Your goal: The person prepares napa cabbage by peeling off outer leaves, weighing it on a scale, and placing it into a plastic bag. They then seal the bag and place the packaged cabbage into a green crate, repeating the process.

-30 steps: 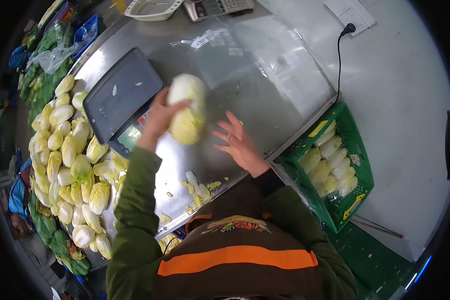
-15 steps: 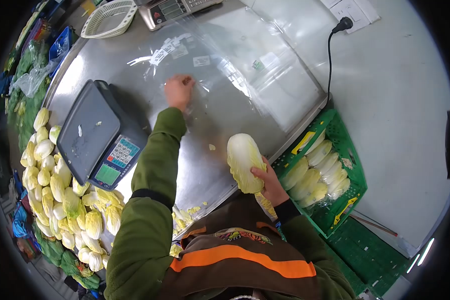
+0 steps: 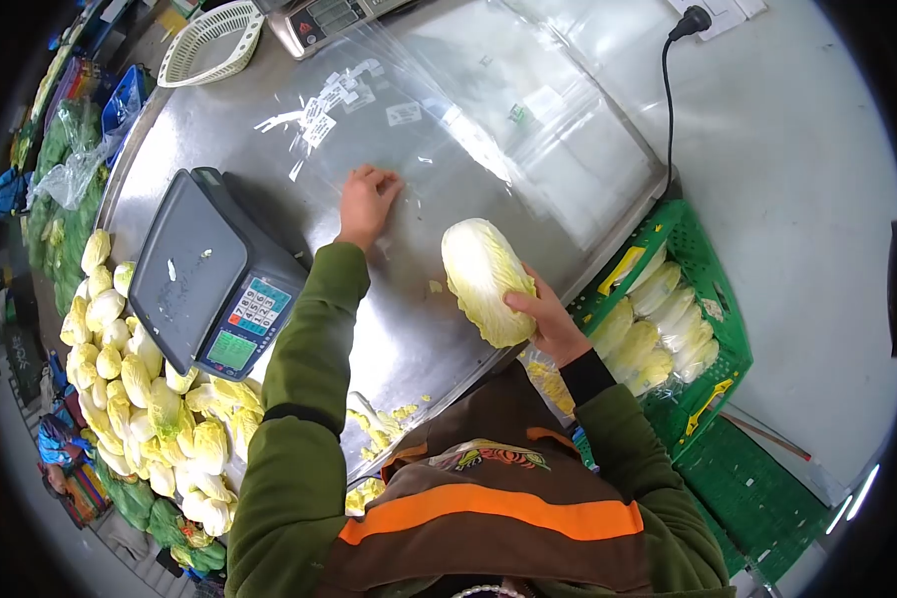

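Note:
My right hand (image 3: 548,317) grips a pale napa cabbage (image 3: 485,279) by its lower right side, above the table's front edge. The cabbage is tilted, white at the top and yellow-green toward the leaf end. My left hand (image 3: 371,202) is over the metal table, fingers curled and pinched at the near edge of clear plastic film (image 3: 439,149). The film is hard to make out right at the fingertips. Just beyond that hand, several white printed labels (image 3: 334,100) are scattered.
A digital scale (image 3: 189,269) stands on the left, beside a heap of small cabbages (image 3: 130,389). At right is a green crate (image 3: 713,289) holding wrapped cabbages (image 3: 668,329). A white basket (image 3: 209,45) and a second scale (image 3: 334,18) are at the back. Leaf scraps (image 3: 379,429) lie near the front edge.
My right hand has raised the cabbage away from my body, farther over the table. My left hand has shifted slightly right and nearer me, still pinched. The whole view has shifted a little.

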